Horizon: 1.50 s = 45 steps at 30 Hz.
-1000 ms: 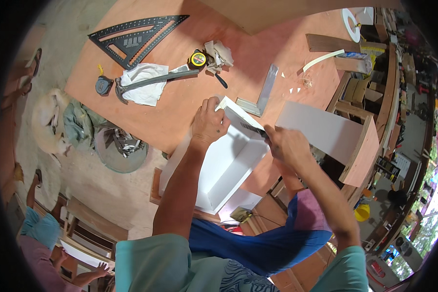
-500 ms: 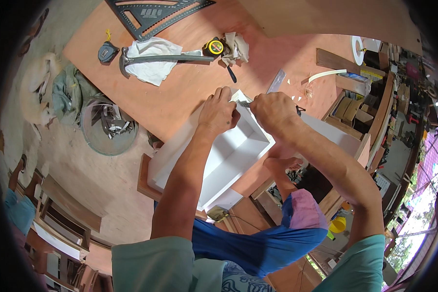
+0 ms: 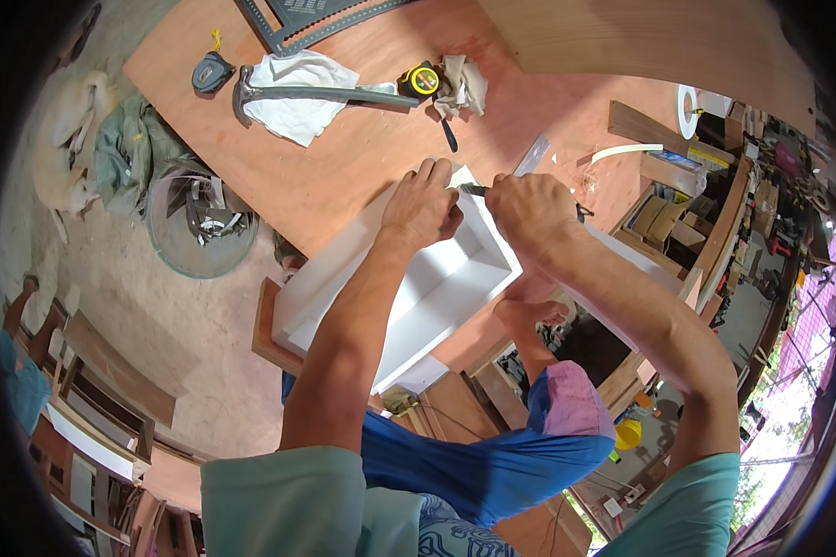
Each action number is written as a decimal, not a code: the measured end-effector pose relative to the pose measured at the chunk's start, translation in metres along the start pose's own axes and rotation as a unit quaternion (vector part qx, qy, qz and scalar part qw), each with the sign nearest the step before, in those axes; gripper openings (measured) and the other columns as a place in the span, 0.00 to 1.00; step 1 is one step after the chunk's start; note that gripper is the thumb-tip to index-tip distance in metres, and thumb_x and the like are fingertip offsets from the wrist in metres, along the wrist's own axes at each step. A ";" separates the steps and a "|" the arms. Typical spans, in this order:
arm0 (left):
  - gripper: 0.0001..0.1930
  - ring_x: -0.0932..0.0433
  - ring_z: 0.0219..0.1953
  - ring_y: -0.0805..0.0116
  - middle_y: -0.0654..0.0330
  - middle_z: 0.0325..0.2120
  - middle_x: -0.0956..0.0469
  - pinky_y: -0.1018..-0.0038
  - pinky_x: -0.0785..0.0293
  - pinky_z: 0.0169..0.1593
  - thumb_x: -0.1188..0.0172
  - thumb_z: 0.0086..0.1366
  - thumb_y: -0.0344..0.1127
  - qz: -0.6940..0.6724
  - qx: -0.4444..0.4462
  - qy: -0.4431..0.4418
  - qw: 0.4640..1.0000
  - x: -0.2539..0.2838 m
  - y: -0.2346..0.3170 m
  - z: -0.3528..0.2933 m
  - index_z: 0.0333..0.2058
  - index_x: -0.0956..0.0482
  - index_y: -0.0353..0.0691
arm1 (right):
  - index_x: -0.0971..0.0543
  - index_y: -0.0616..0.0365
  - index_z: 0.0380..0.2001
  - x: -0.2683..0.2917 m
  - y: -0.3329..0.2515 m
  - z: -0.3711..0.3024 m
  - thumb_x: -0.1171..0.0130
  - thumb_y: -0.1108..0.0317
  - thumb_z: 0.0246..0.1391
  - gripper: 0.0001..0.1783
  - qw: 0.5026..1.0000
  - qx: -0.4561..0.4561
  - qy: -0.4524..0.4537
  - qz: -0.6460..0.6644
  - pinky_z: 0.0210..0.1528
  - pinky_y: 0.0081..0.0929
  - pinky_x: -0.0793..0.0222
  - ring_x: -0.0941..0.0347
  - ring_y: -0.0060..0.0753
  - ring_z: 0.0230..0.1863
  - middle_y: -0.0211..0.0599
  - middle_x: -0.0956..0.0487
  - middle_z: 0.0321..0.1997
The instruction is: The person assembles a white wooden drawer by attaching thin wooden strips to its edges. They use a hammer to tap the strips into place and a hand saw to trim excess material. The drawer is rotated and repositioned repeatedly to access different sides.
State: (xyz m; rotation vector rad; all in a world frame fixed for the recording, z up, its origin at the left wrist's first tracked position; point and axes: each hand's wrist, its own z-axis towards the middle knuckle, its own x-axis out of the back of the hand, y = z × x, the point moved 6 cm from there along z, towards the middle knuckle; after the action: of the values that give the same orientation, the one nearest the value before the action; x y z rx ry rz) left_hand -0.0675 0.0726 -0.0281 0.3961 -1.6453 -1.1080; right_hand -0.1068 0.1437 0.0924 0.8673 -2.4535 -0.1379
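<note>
A white open box [image 3: 497,237], like a drawer, lies tilted in front of me over the wooden table's near edge. At its far corner, my left hand [image 3: 421,206] is closed over the rim with curled fingers. My right hand [image 3: 532,210] is wrapped round a hand tool with a narrow dark metal blade [image 3: 472,189]; the fist hides its handle. The blade points left across the box's far corner, toward my left hand. I cannot make out the exact kind of tool. Just beyond my right fist lies a flat metal strip [image 3: 532,154].
Farther back on the table [image 3: 381,158] lie a claw hammer [image 3: 330,95] on a white cloth [image 3: 297,123], two tape measures [image 3: 212,72] and a dark triangular square [image 3: 344,20]. Left on the floor are a bucket [image 3: 200,263] and a dog [image 3: 63,176]. Cluttered shelves [image 3: 687,218] stand right.
The view has shifted a little. Both hands stay at the box's far corner; my right hand and the blade have shifted slightly against the rim.
</note>
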 end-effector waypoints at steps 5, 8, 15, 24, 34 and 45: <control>0.06 0.34 0.48 0.61 0.59 0.39 0.34 0.65 0.30 0.46 0.37 0.49 0.35 -0.005 0.009 -0.032 0.999 -0.008 -0.003 0.001 0.19 0.24 0.43 | 0.15 0.51 0.31 0.010 -0.005 0.005 0.42 0.71 0.54 0.07 0.996 0.040 0.074 -0.017 0.37 0.31 0.20 0.16 0.37 0.39 0.36 0.16 0.33; 0.07 0.34 0.48 0.61 0.60 0.40 0.34 0.65 0.29 0.46 0.37 0.49 0.36 0.008 0.009 -0.035 0.999 -0.014 -0.005 0.001 0.18 0.25 0.43 | 0.14 0.52 0.30 0.008 -0.004 0.008 0.43 0.71 0.54 0.08 0.996 0.037 0.075 -0.003 0.36 0.33 0.20 0.16 0.40 0.37 0.38 0.16 0.31; 0.04 0.31 0.45 0.63 0.62 0.37 0.32 0.65 0.25 0.42 0.37 0.49 0.34 0.062 -0.012 -0.052 0.997 -0.009 0.003 0.005 0.21 0.21 0.42 | 0.14 0.51 0.35 0.014 -0.002 0.016 0.39 0.69 0.53 0.07 0.997 0.028 0.066 0.013 0.39 0.30 0.23 0.17 0.36 0.44 0.33 0.16 0.37; 0.14 0.31 0.50 0.50 0.55 0.47 0.27 0.60 0.25 0.49 0.45 0.50 0.35 0.089 -0.002 -0.072 0.993 -0.020 0.000 0.007 0.36 0.21 0.41 | 0.14 0.56 0.37 0.036 -0.008 0.035 0.38 0.68 0.51 0.10 0.998 0.031 0.058 -0.001 0.43 0.35 0.23 0.18 0.40 0.45 0.39 0.15 0.40; 0.08 0.29 0.48 0.51 0.51 0.40 0.23 0.60 0.25 0.44 0.40 0.48 0.33 0.048 -0.028 -0.018 0.998 -0.022 -0.005 0.003 0.29 0.19 0.40 | 0.14 0.55 0.36 0.041 -0.019 0.036 0.34 0.65 0.48 0.11 0.997 0.037 0.067 -0.028 0.40 0.34 0.23 0.19 0.40 0.48 0.37 0.16 0.40; 0.07 0.30 0.43 0.58 0.56 0.35 0.31 0.63 0.27 0.42 0.39 0.50 0.33 0.062 -0.071 -0.009 0.996 -0.005 0.009 0.003 0.20 0.21 0.35 | 0.25 0.63 0.44 -0.101 -0.001 -0.134 0.40 0.64 0.55 0.17 0.868 -0.158 0.110 0.458 0.39 0.48 0.27 0.21 0.58 0.36 0.54 0.20 0.29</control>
State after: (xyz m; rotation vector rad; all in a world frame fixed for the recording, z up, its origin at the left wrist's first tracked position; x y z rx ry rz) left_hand -0.0653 0.0824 -0.0235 0.1911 -1.5734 -1.1290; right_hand 0.0279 0.2149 0.1613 -0.4390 -2.2684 -0.0785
